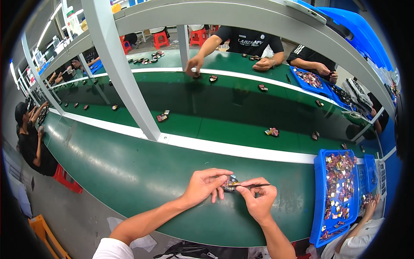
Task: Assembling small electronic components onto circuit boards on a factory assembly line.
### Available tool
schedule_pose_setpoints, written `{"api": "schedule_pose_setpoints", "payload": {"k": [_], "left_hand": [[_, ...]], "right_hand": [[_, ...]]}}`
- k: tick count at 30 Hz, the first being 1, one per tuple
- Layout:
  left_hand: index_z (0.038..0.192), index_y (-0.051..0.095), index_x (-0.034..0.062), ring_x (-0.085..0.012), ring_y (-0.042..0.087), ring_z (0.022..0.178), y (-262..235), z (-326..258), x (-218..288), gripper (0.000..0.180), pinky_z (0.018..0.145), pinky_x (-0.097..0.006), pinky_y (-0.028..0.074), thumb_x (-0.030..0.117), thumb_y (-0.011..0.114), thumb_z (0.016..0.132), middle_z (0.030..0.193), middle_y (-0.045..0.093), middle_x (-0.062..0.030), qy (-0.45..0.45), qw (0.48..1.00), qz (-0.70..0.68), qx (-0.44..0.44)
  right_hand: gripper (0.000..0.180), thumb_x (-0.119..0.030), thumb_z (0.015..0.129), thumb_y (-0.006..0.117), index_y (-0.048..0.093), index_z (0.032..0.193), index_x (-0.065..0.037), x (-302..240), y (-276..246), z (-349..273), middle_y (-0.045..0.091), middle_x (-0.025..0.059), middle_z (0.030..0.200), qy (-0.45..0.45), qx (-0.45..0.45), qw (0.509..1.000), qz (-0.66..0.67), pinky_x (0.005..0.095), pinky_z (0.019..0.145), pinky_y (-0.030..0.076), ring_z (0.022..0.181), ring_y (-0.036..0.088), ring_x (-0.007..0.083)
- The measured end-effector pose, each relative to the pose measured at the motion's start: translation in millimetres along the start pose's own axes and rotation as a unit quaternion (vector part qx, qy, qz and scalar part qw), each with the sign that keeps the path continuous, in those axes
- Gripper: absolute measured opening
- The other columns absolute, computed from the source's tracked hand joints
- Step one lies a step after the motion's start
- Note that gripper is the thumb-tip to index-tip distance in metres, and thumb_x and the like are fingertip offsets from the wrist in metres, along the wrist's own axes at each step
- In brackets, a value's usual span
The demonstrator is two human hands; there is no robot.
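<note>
My left hand (202,185) is closed around the edge of a small black electronic part (233,178) with reddish and yellow pieces on it, holding it just over the green bench (164,172). Pinched in my right hand (261,202) is a thin dark pair of tweezers (258,185). The tip reaches onto the part's face, close to my left fingertips. My fingers hide much of the part, and its exact kind is too small to make out.
A blue tray (318,194) of small reddish parts stands to my right. Beyond a white rail (228,149) runs a dark green conveyor belt (233,129) with scattered parts (272,132). A white post (123,73) rises at left. Co-workers sit opposite and at both sides.
</note>
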State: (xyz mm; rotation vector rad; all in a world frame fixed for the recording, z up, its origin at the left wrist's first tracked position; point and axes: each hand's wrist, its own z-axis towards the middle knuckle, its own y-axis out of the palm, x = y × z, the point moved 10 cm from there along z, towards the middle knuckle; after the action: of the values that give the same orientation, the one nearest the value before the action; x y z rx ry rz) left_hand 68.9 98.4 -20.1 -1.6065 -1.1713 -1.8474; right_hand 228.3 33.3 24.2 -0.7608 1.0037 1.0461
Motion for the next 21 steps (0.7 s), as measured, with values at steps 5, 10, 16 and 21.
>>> {"api": "schedule_pose_setpoints", "payload": {"k": [5, 10, 16, 21], "left_hand": [[0.127, 0.062, -0.0094, -0.0203, 0.071, 0.065, 0.9, -1.1, -0.1, 0.031, 0.046, -0.026, 0.056, 0.011, 0.057, 0.105, 0.1, 0.068, -0.0175, 0.004, 1.0, 0.018, 0.001], [0.127, 0.063, -0.0095, -0.0216, 0.071, 0.066, 3.1, -2.3, -0.8, 0.03, 0.047, -0.027, 0.058, 0.01, 0.055, 0.105, 0.104, 0.066, -0.0166, 0.01, 1.0, 0.012, -0.004], [0.125, 0.064, -0.0073, -0.0185, 0.07, 0.065, 5.5, -4.0, 1.2, 0.029, 0.047, -0.026, 0.056, 0.011, 0.057, 0.105, 0.1, 0.065, -0.0149, 0.005, 1.0, 0.014, -0.001], [0.123, 0.064, -0.0077, -0.018, 0.07, 0.065, 6.3, -3.6, 2.2, 0.027, 0.047, -0.025, 0.056, 0.011, 0.057, 0.104, 0.096, 0.067, -0.0143, 0.004, 1.0, 0.005, -0.003]], "right_hand": [[0.011, 0.004, 0.08, 0.082, 0.074, 0.086, 0.002, 3.2, 0.1, -0.4, 0.065, -0.0006, 0.068, 0.007, -0.003, 1.0, -0.011, 0.0195, 0.044, 0.026, 0.047, 0.04, -0.0009], [0.013, 0.004, 0.08, 0.081, 0.072, 0.089, 0.002, 7.8, 2.5, -1.1, 0.059, -0.0034, 0.062, 0.029, -0.014, 0.999, 0.008, 0.0196, 0.045, 0.025, 0.047, 0.039, -0.0019], [0.012, 0.005, 0.082, 0.08, 0.071, 0.089, 0.002, 11.1, 5.1, 0.3, 0.058, -0.0041, 0.064, 0.06, -0.023, 0.997, 0.043, 0.0187, 0.045, 0.025, 0.049, 0.039, -0.0023], [0.012, 0.006, 0.082, 0.08, 0.07, 0.089, 0.002, 11.1, 4.0, -0.5, 0.06, -0.0032, 0.067, 0.062, -0.017, 0.997, 0.05, 0.0185, 0.045, 0.026, 0.05, 0.041, -0.0023]]}}
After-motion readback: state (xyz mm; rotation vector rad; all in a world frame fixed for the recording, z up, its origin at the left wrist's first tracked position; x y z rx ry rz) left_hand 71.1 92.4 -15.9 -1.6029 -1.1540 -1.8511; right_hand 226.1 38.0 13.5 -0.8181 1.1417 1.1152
